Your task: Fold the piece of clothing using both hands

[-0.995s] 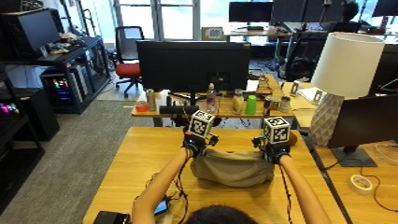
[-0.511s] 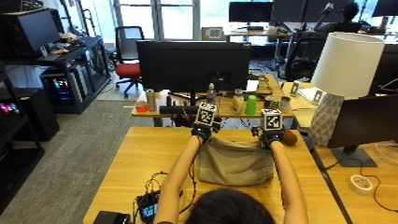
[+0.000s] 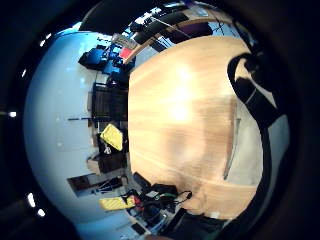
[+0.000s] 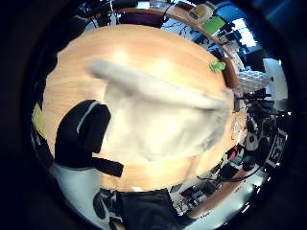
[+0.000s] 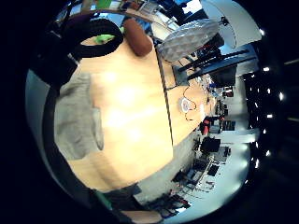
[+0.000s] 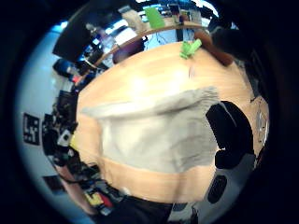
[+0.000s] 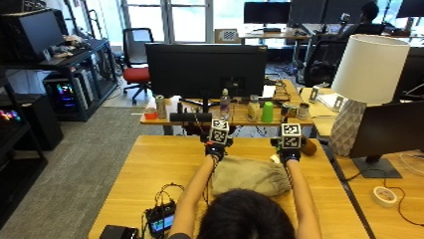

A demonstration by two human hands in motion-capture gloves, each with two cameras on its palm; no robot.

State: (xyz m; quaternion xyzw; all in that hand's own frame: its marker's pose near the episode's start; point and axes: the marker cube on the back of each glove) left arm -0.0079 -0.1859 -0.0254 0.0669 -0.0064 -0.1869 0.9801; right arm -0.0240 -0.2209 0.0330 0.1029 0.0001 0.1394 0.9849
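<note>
Nearest me, at the table's point(image 7: 152, 169) near edge on my left, sits a small black device point(image 7: 161, 223) with a lit screen and a tangle of cables. Just ahead of my head lies the piece of clothing point(image 7: 250, 175), a grey-beige garment bunched into a soft mound in the middle of the table, between my two forearms. Its far edge is drawn out in a line between my hands.

My left hand point(image 7: 213, 149) is at the garment's far left corner and my right hand point(image 7: 289, 155) at its far right corner. Each grip appears to have hold of the cloth's edge, though I cannot see the fingers themselves well enough to be sure how they are curled.

Past my right hand, near the table's far right corner, lie a brown rounded object point(image 7: 309, 146) and something small and green point(image 6: 190, 47). Off the right edge stands a lamp point(image 7: 363, 79) with a white shade.
</note>
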